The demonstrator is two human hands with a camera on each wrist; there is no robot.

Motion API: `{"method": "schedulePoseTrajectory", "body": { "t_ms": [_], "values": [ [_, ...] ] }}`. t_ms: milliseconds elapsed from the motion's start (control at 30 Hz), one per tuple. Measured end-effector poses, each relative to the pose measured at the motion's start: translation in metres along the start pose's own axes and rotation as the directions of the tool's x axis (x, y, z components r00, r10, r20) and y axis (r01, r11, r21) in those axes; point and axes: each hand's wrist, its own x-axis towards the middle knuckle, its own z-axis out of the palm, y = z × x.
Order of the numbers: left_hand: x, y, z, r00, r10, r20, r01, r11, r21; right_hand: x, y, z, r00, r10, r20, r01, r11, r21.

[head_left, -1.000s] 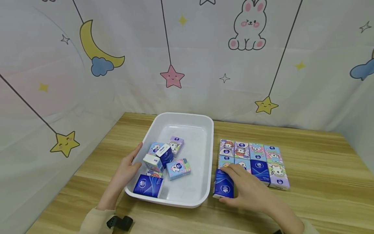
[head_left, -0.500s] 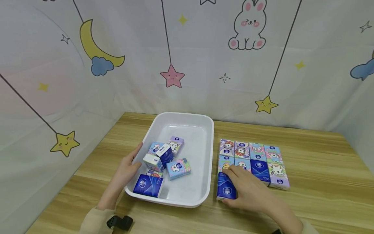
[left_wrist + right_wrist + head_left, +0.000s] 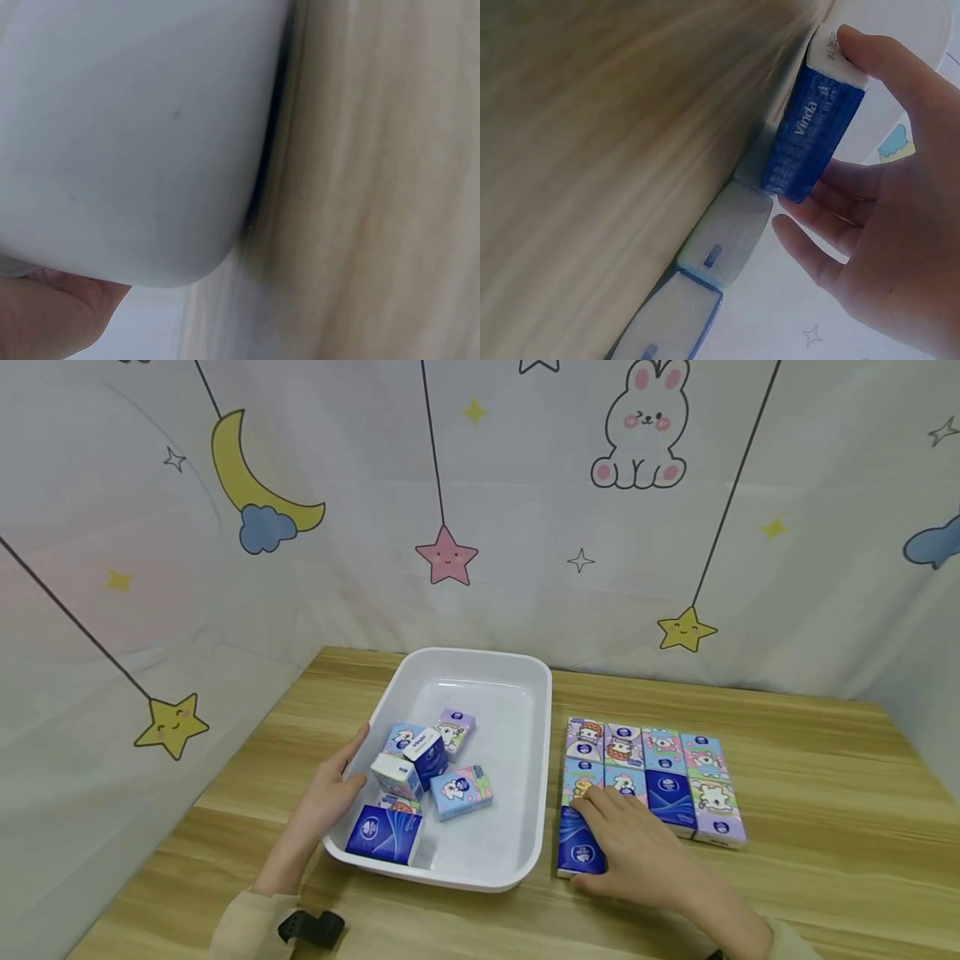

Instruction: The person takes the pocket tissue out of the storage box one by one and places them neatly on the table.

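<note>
My left hand (image 3: 322, 802) grips the left rim of a white plastic basin (image 3: 546, 752); in the left wrist view the basin's outer wall (image 3: 142, 135) hides most of that hand. My right hand (image 3: 641, 852) holds a dark blue tissue pack (image 3: 579, 852) flat on the table, thumb on its near end, fingers at its far end. In the right wrist view this pack (image 3: 814, 127) reads "Vinda". It lies at the front left of a block of tissue packs, against a light blue pack (image 3: 582, 777) behind it. Part of the block is hidden by my right hand.
Several packs lie jumbled in the basin, among them a dark blue pack (image 3: 384, 835) at the near left and a light blue one (image 3: 461, 792). The block's right end is a purple pack (image 3: 718, 810). A patterned curtain (image 3: 510, 602) stands behind the wooden table (image 3: 817, 777).
My right hand has slid the dark blue pack a little right and toward me, in line with the block's left column. The left hand keeps its place on the basin.
</note>
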Motion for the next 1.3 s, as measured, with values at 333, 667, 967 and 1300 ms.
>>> {"method": "schedulePoseTrajectory", "body": {
  "t_ms": [333, 667, 967, 1300],
  "values": [
    [0.001, -0.002, 0.000, 1.000, 0.000, 0.000, 0.000, 1.000, 0.003, -0.001, -0.003, 0.003, 0.999, 0.014, 0.040, -0.014, 1.000, -0.012],
    [0.001, -0.002, 0.001, 1.000, 0.009, -0.001, -0.009, 1.000, -0.011, -0.002, -0.005, 0.001, 0.998, 0.009, 0.057, -0.007, 1.000, -0.029],
    [0.001, 0.000, 0.000, 1.000, 0.004, 0.006, -0.004, 1.000, -0.015, -0.001, -0.004, -0.001, 0.999, -0.008, 0.054, 0.009, 1.000, -0.003],
    [-0.001, 0.001, 0.000, 1.000, -0.009, 0.003, 0.009, 1.000, -0.018, 0.006, -0.006, -0.013, 0.996, 0.012, 0.091, -0.016, 0.999, 0.036]
  ]
}}
